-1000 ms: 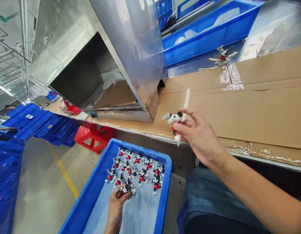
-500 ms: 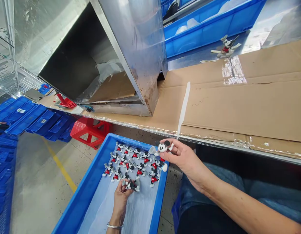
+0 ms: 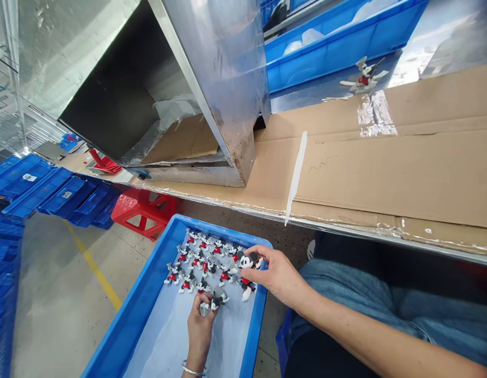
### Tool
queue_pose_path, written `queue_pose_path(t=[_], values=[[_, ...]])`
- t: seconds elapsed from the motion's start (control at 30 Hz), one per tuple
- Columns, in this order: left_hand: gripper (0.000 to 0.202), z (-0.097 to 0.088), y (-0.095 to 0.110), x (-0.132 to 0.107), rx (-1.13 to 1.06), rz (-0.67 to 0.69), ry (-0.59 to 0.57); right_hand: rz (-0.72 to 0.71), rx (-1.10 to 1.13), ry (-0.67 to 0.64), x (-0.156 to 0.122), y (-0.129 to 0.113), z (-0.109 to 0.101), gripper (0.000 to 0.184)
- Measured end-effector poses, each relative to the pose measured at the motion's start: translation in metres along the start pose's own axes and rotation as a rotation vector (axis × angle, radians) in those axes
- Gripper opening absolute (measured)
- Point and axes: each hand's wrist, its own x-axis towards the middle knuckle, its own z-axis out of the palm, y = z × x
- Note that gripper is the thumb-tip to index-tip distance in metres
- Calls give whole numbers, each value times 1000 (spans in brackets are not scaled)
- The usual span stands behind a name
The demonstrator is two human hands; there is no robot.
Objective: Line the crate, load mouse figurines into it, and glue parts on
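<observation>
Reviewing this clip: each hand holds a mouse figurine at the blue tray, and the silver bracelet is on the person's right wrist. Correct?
Not quite: the silver bracelet is on the wrist of the left hand, as the head view shows; no bracelet shows on the right hand's wrist.

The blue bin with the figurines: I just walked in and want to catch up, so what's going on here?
A person has a mouse figurine in the right hand, over the right side of the blue bin. The left hand holds a second figurine over the bin too. More figurines lie in rough rows inside, and one more mouse is up on the bench.
</observation>
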Motion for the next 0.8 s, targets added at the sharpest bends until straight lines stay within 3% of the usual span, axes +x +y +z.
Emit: queue_pose_path(t=[0.17, 0.33, 0.43, 0.5, 0.57, 0.67, 0.8], values=[[23, -4, -7, -5, 65, 29, -12, 20, -93, -77, -4, 3, 8, 44], [23, -3, -5, -3, 53, 13, -14, 26, -216, -120, -6, 5, 13, 31], [36, -3, 1, -5, 50, -5, 23, 10, -265, -147, -5, 9, 15, 24], [60, -7, 6, -13, 53, -23, 103, 8, -284, -169, -4, 12, 16, 24], [76, -11, 12, -28, 56, -62, 256, 24, -295, -187, -3, 13, 16, 24], [70, -5, 28, -59, -23, -168, 377, 70, -288, -236, -4, 16, 21, 21], [79, 25, 59, -86, -390, -378, 128, 120, -270, -332, -14, 23, 39, 16]])
